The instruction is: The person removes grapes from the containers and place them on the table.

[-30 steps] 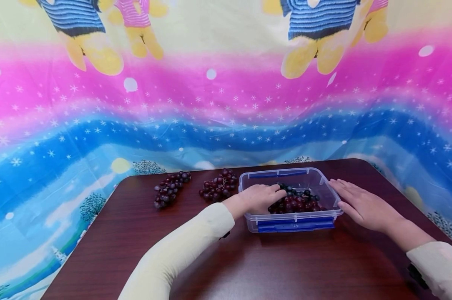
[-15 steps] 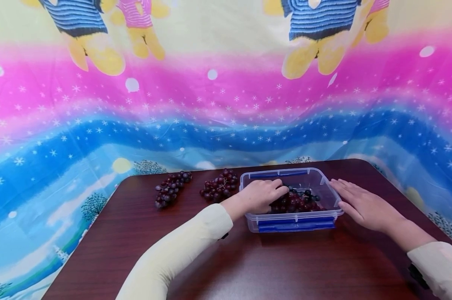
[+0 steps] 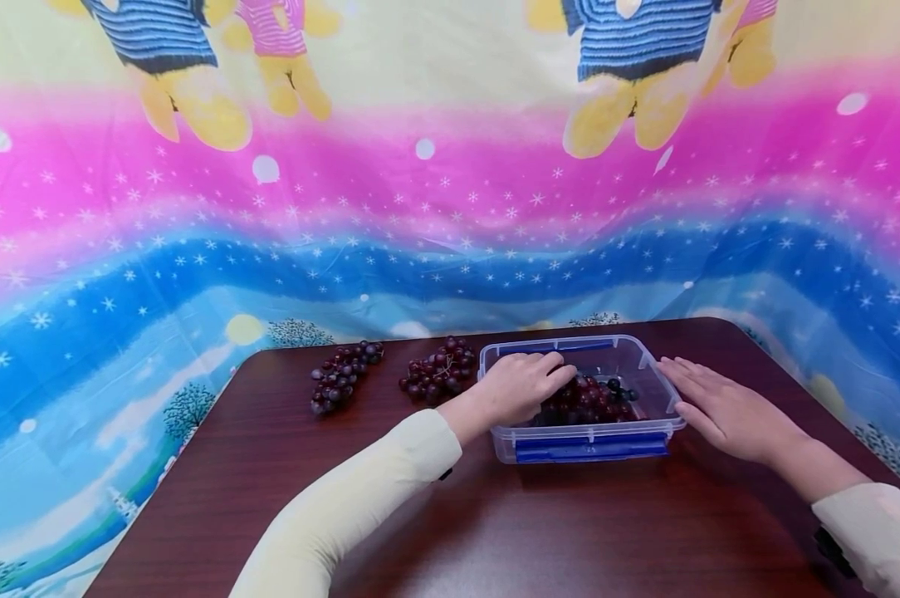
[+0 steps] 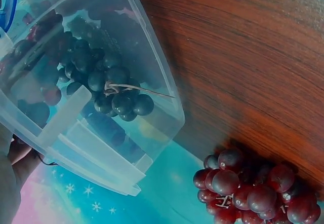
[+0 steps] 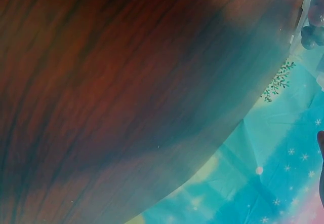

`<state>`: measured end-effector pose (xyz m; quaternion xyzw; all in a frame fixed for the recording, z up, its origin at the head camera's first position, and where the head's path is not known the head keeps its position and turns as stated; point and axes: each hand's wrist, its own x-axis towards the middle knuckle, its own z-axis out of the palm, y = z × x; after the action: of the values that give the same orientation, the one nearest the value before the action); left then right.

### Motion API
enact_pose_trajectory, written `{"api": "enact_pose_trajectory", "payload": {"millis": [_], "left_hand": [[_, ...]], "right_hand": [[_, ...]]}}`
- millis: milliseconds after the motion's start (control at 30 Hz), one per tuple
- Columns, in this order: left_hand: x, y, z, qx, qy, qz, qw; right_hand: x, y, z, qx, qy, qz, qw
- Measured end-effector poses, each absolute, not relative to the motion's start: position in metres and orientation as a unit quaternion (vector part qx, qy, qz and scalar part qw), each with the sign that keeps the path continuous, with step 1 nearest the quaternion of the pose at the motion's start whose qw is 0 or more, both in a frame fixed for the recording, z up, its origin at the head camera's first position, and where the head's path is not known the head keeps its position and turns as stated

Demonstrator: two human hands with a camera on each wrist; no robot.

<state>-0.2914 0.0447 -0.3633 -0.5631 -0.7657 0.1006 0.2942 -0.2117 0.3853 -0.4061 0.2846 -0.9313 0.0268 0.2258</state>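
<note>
My left hand (image 3: 520, 389) reaches over the left rim of a clear plastic food container (image 3: 506, 447) with blue clips. Its fingers curl down onto a bunch of red grapes (image 3: 590, 402) inside; the fingertips are hidden among them. Behind and right of these lies a bunch of dark, nearly black grapes (image 3: 620, 389), seen through the wall with its stem in the left wrist view (image 4: 104, 74). My right hand (image 3: 734, 415) lies with straight fingers against the container's right side. In the right wrist view only a sliver of a finger (image 5: 321, 143) shows.
Two more bunches lie on the brown table (image 3: 390, 490) left of the container: red grapes (image 3: 437, 375) close by, and purplish grapes (image 3: 339, 382) farther left. A patterned cloth (image 3: 450, 199) hangs right behind the table's back edge.
Inside the container, my left hand has shifted slightly up and to the right. The red grapes have moved a little and now cover more of the dark ones. My right hand stays put.
</note>
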Motion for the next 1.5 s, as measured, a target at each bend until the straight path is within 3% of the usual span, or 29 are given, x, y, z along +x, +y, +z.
{"api": "enact_pose_trajectory", "payload": {"millis": [1067, 1500], "left_hand": [[-0.295, 0.035, -0.345, -0.529, -0.657, 0.082, 0.531], [-0.292, 0.026, -0.337, -0.525, -0.674, 0.091, 0.512]], "right_hand": [[-0.212, 0.387, -0.406, 0.296, -0.927, 0.023, 0.230], [-0.212, 0.386, -0.406, 0.294, -0.927, 0.022, 0.231]]}}
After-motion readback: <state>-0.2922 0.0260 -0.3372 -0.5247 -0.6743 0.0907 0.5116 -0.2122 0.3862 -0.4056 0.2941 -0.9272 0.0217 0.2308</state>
